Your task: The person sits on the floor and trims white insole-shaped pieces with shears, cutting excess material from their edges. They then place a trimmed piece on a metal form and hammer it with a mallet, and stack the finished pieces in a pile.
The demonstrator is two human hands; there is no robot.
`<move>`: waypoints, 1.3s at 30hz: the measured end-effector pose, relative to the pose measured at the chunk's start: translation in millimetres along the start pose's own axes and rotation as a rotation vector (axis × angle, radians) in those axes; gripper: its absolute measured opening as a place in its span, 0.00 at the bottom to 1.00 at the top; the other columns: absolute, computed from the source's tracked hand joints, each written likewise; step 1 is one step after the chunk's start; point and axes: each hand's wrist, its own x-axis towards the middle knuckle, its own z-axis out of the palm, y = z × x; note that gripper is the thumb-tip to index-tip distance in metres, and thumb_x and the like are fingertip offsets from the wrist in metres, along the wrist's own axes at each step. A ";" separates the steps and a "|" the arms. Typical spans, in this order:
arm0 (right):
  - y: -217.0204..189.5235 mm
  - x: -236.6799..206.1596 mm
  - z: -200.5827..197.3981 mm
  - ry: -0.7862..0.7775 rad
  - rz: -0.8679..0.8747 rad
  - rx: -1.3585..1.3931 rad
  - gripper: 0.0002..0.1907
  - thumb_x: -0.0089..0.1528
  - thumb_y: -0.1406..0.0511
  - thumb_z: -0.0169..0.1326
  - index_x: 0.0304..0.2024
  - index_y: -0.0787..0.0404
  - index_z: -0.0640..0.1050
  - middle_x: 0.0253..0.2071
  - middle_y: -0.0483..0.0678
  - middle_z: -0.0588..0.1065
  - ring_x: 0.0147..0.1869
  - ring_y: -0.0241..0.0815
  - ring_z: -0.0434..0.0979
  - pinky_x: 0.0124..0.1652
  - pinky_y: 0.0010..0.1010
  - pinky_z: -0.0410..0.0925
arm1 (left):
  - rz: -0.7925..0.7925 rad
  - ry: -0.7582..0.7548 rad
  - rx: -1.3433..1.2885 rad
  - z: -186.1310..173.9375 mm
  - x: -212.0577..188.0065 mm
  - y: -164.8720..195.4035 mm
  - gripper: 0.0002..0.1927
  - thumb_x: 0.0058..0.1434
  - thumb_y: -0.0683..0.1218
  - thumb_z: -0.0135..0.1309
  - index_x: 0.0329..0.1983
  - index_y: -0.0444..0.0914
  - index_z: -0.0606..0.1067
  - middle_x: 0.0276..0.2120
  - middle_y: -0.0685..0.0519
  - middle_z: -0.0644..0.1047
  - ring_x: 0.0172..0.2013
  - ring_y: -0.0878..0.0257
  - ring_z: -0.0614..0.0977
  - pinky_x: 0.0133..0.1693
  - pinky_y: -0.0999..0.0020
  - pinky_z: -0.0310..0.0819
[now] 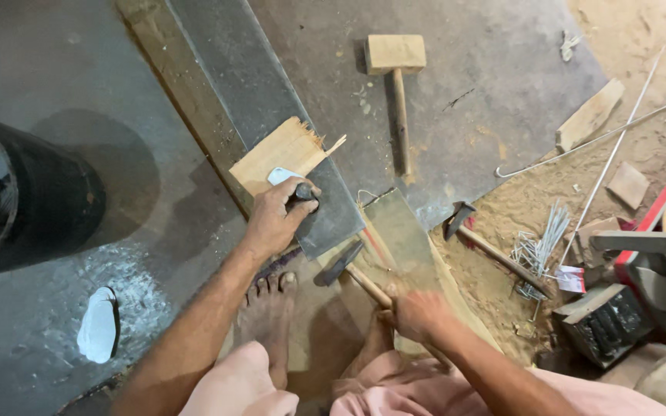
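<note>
The left hand (275, 218) is clenched around a short dark tool (303, 192), apparently a punch or chisel, standing it on the near end of a long grey metal strip (271, 115) that runs diagonally across the floor (502, 85). Its fingers wrap the shaft low, with the head of the tool showing just above the thumb. The right hand (418, 314) is closed on the wooden handle of a hammer (348, 270), whose dark head hangs near the left wrist, apart from the tool and slightly blurred.

To do this well, I judge that the tool should stand upright and steady, with the fingers kept below its top so that the hammer face meets only the tool. Short, square blows would suit better than wide swings, since the hammer head is close to the left forearm. The bare foot (267, 316) rests on the floor just under the strip's end, so the strip should lie flat and not jump.

Just beyond the left hand, a pale wooden board (283, 154) with a splintered end lies across the strip, a light blue scrap (280, 176) on it. Farther off lie a wooden mallet (396, 77), a second hammer (487, 246) and a bundle of thin metal rods (541, 246) on the sandy ground.
</note>
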 end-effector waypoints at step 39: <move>-42.5 -111.9 -92.7 0.668 0.020 0.581 0.13 0.67 0.58 0.51 0.44 0.62 0.71 0.21 0.48 0.69 0.23 0.43 0.71 0.27 0.34 0.64 | 0.020 0.038 -0.092 -8.0 -10.0 -4.5 0.12 0.60 0.46 0.63 0.44 0.36 0.81 0.33 0.52 0.82 0.35 0.69 0.80 0.41 0.69 0.77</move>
